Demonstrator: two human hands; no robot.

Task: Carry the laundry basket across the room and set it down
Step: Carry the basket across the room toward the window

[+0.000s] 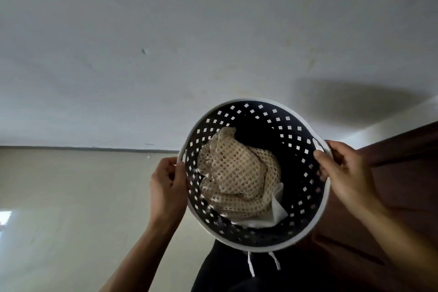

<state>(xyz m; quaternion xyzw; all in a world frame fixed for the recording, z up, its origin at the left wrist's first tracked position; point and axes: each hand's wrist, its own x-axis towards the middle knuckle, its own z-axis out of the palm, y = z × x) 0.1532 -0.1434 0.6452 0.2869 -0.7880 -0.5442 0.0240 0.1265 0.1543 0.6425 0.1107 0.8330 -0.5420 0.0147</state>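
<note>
One laundry basket (305, 199), round, dark with a white rim. Two hands: left hand (167, 188) and right hand (346, 173), one at each side of the rim. Inside: one beige knitted cloth (234, 173) and one white cloth (275, 211). Two white drawstrings (251, 265) below the basket. One brown door (403, 173).
</note>
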